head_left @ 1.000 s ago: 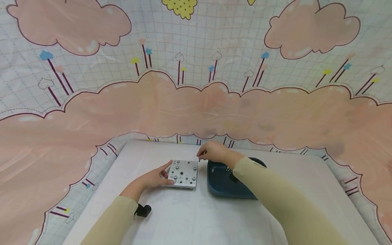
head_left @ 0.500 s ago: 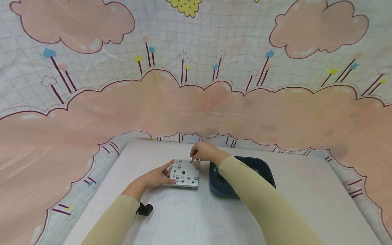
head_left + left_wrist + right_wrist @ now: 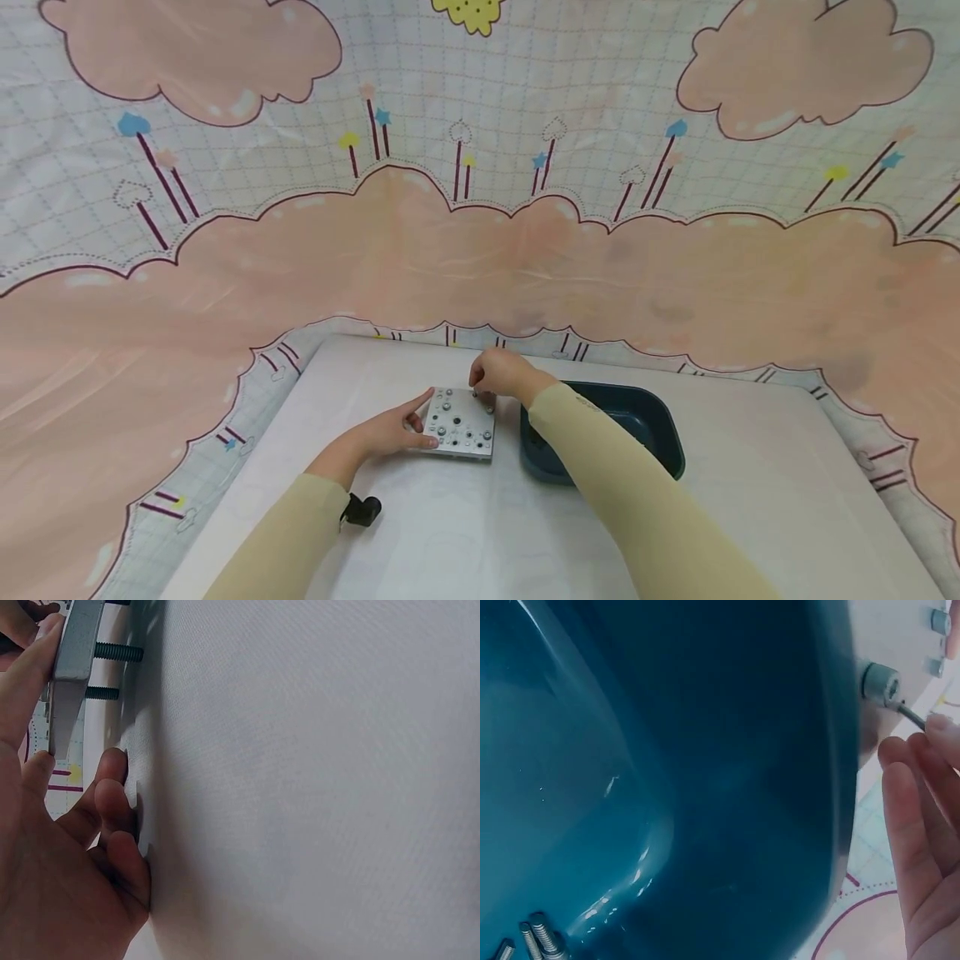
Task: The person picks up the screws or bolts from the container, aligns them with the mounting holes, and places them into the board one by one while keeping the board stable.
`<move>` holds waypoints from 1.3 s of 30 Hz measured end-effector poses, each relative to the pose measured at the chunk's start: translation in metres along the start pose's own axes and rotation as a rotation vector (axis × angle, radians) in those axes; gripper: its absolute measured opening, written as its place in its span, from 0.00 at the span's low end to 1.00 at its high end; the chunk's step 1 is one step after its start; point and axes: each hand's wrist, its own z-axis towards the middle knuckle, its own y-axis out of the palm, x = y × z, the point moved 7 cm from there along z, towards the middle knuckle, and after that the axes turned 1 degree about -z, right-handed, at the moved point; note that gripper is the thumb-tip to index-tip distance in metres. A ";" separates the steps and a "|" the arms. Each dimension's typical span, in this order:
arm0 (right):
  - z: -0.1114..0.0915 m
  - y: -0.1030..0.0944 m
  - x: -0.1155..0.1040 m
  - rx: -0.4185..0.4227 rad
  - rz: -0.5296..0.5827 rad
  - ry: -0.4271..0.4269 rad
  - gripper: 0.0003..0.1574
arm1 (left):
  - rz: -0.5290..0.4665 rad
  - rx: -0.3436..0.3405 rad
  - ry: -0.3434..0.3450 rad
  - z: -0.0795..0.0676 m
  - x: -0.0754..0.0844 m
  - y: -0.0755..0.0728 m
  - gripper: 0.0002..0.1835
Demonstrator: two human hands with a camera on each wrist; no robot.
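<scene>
A silver metal plate with socket-head bolts and dark holes sits mid-table. My left hand holds its left side, thumb at the near corner and index finger at the far one. From below the plate, threaded bolt ends stick out in the left wrist view. Over the plate's far right part, my right hand pinches a thin metal rod, its tip at the plate's face beside a bolt head. The fingers hide the rod's other end, so its kind cannot be told.
A dark blue tray stands right of the plate, partly under my right forearm. Several loose bolts lie inside it. A black wrist device shows at my left cuff. A patterned cloth hangs behind the white table.
My right hand has moved left from the gap between tray and plate to the plate's far right part, carrying the thin rod. The left hand keeps its hold on the plate.
</scene>
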 end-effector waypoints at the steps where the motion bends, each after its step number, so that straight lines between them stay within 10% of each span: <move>1: 0.000 0.001 0.001 -0.003 -0.014 -0.004 0.04 | 0.004 -0.002 0.005 0.000 0.002 0.000 0.56; 23: -0.010 -0.012 0.014 0.011 -0.059 -0.057 0.11 | 0.024 -0.010 0.014 0.007 0.019 0.006 0.56; 39: -0.053 -0.041 0.038 0.062 -0.018 -0.114 0.13 | 0.007 -0.004 0.017 0.000 0.009 0.002 0.57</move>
